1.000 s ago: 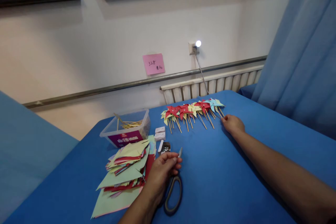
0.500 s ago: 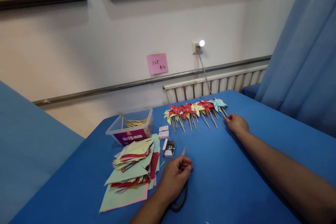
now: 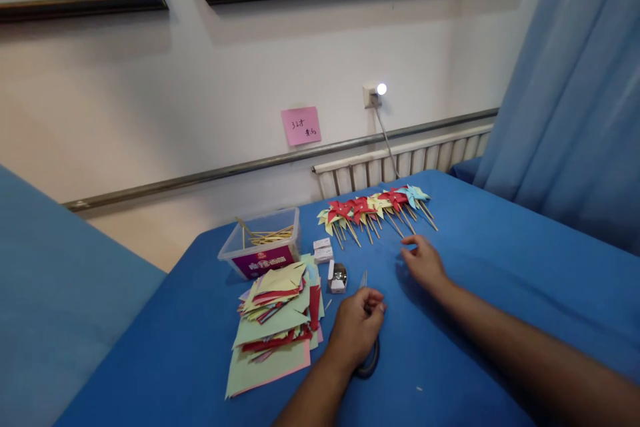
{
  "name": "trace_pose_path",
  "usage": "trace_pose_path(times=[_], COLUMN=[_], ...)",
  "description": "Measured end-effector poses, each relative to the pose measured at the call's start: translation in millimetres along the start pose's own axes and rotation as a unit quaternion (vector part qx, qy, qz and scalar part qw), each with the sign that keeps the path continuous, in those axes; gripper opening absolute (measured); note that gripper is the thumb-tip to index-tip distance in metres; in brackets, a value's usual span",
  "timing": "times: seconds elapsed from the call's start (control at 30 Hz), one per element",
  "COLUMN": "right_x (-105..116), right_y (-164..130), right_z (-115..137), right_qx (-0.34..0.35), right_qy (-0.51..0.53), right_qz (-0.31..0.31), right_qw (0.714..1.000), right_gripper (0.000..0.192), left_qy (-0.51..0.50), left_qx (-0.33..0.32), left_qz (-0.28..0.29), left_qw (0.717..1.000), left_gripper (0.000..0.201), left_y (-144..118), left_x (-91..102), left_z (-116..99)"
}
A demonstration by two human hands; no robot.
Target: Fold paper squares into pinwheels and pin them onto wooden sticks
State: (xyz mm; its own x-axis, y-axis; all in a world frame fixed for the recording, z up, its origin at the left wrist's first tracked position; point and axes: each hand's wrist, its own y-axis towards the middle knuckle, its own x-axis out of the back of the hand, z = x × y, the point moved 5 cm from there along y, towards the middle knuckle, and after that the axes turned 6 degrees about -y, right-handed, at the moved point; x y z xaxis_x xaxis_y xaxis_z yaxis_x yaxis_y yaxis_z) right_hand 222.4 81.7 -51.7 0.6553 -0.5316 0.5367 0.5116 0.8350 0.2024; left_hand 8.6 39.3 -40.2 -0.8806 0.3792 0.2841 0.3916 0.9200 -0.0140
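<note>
Left hand: curled over scissors — grip hidden
Right hand: half-opened — nothing held
Pinwheels: laid near worktop's far edge

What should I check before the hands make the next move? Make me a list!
1. Right hand free: ok, nothing shows in its grip.
2. Left hand empty: cannot tell, its palm is hidden.
3. Scissors uncovered: not ok, the left hand hides their middle.
4. Sticks in the plastic box: ok.
5. Small white box open: ok, shiny pieces show inside.
6. Pinwheels on the blue table: ok, near the far edge.
</note>
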Motion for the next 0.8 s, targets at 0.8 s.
trace_pose_path(times=[0.8], right_x=[-82], right_y=[-50], right_z=[50], right_qx=[-0.038], right_qy=[0.357], right_qz=[0.253], right_qw=[0.898], right_gripper=[0.023], left_qy=[0.074], left_qx=[-0.059], left_qz=[-0.084], left_qw=[0.992], left_gripper=[0.018], left_y=[-22], left_x=[6.4], left_z=[-47])
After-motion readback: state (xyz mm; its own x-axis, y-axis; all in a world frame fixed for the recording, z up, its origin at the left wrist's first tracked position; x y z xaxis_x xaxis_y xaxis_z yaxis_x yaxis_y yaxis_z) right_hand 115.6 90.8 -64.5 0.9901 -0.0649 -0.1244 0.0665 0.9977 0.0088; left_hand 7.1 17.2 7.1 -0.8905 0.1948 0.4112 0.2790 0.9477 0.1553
